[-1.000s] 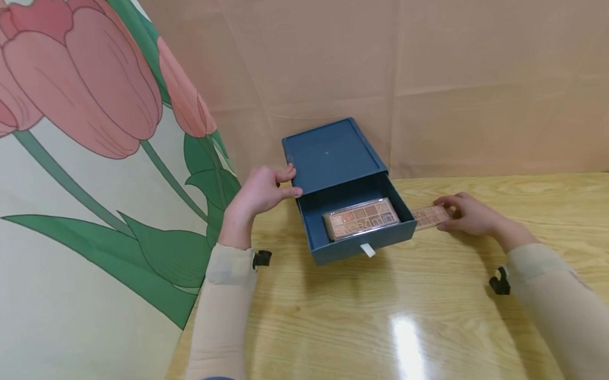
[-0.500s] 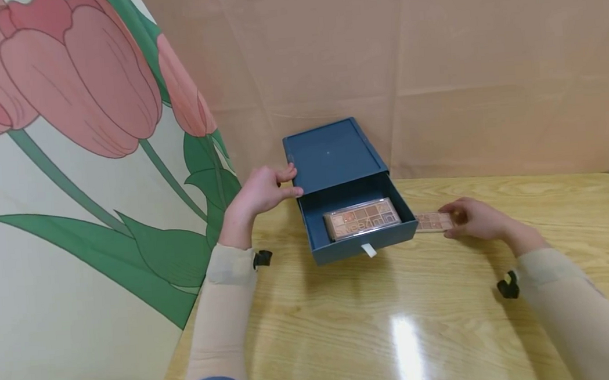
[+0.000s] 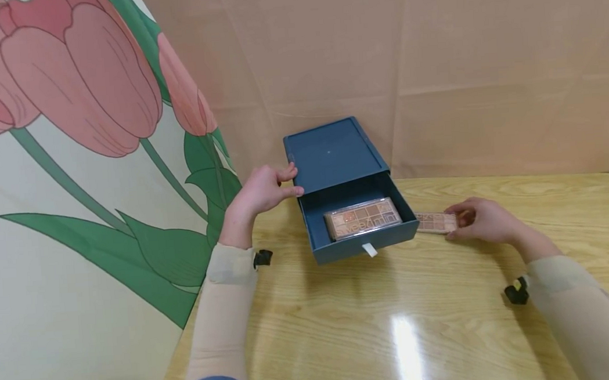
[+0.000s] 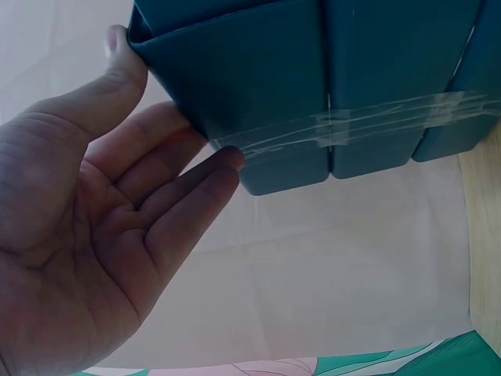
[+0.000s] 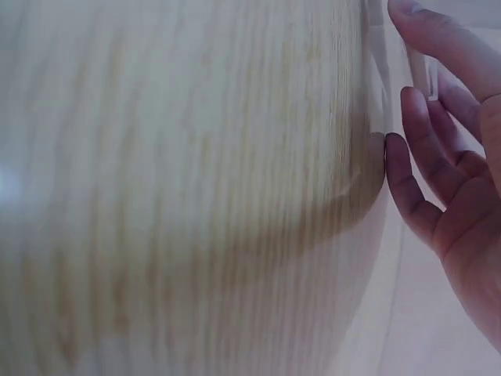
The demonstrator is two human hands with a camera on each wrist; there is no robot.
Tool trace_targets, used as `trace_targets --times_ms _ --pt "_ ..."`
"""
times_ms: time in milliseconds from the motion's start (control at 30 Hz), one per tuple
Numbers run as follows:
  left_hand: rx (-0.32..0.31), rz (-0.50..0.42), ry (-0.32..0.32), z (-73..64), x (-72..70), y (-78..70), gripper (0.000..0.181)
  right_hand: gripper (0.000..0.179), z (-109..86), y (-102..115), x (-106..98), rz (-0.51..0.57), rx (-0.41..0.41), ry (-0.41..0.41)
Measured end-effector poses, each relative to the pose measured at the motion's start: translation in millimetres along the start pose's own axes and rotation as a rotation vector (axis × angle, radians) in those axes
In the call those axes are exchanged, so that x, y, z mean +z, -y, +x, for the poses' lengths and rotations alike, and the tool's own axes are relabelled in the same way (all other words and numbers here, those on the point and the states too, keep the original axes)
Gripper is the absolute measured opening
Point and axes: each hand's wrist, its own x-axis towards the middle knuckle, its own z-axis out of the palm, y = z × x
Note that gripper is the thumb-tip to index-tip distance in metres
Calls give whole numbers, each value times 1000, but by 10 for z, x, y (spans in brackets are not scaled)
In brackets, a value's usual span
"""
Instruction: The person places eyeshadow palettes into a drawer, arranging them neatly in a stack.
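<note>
A dark blue drawer box (image 3: 331, 153) stands at the back of the table, its top drawer (image 3: 360, 247) pulled out toward me. Inside that drawer lies an eyeshadow palette (image 3: 364, 219) with a clear lid. My left hand (image 3: 262, 189) touches the box's left side near the front, thumb at the front edge and fingers fairly straight along the side panel (image 4: 243, 86). To the right of the drawer, a second eyeshadow palette (image 3: 436, 222) has its right end pinched between the thumb and fingers of my right hand (image 3: 486, 220). The drawer's corner hides its left end.
Clear tape (image 4: 368, 125) runs across the stacked blue units in the left wrist view. A white pull tab (image 3: 369, 250) hangs from the drawer front. Behind the wooden table (image 3: 334, 327) hangs a beige cloth (image 3: 486, 74), with a tulip-print sheet (image 3: 89, 185) at left.
My right hand has moved a little to the right, and the palette it pinches has shifted right and shows more of itself. My left hand and the box have barely moved.
</note>
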Motion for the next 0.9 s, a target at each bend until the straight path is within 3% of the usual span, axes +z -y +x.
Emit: trace_targets --times_ms 267,567,733,900 --pt "-5 -3 1 -11 -1 5 60 76 -69 7 -22 80 24 -30" --pt "-12 6 -1 -12 -3 7 61 68 -158 -11 -50 121 -21 -155" --pt "-6 -7 -6 -25 -10 7 60 66 -193 51 -87 117 5 -183" --pt "1 2 -11 -13 -3 6 60 66 -252 141 -127 198 47 -215"
